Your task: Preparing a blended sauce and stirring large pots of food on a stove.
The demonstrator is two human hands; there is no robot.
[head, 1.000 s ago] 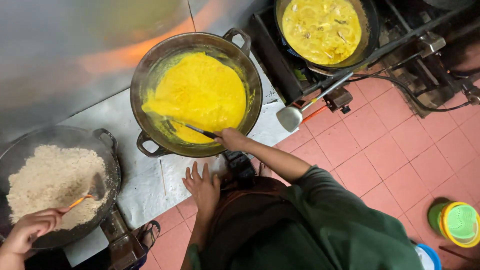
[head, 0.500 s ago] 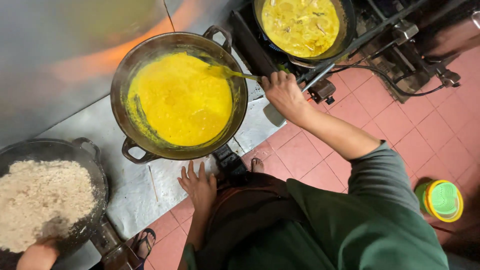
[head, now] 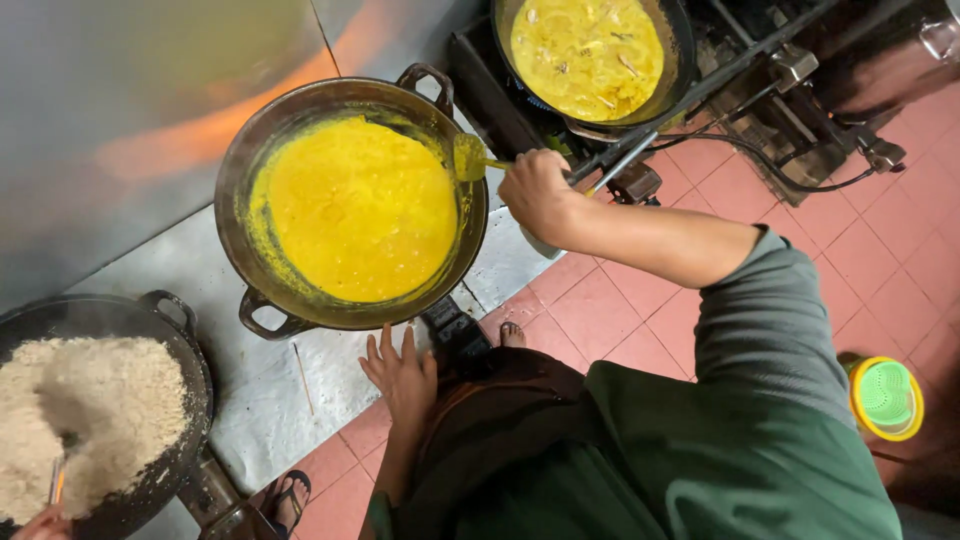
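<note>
A big dark wok (head: 232, 190) holds thick yellow batter (head: 355, 210) on a steel counter. My right hand (head: 535, 190) is shut on a spoon (head: 468, 156) coated in yellow, held at the wok's right rim. With its fingers spread, my left hand (head: 400, 372) lies flat on the counter's front edge below the wok and holds nothing.
A second wok of yellow curry (head: 588, 52) sits on a burner at the top, a steel ladle handle (head: 625, 160) leaning under it. At the left, another person's hand (head: 40, 525) stirs a wok of pale crumbly grains (head: 90, 420). A green and yellow container (head: 886, 398) stands on the red tiles.
My right hand has drawn the spoon from the middle of the batter out to the wok's right rim. My left hand has stayed on the counter edge.
</note>
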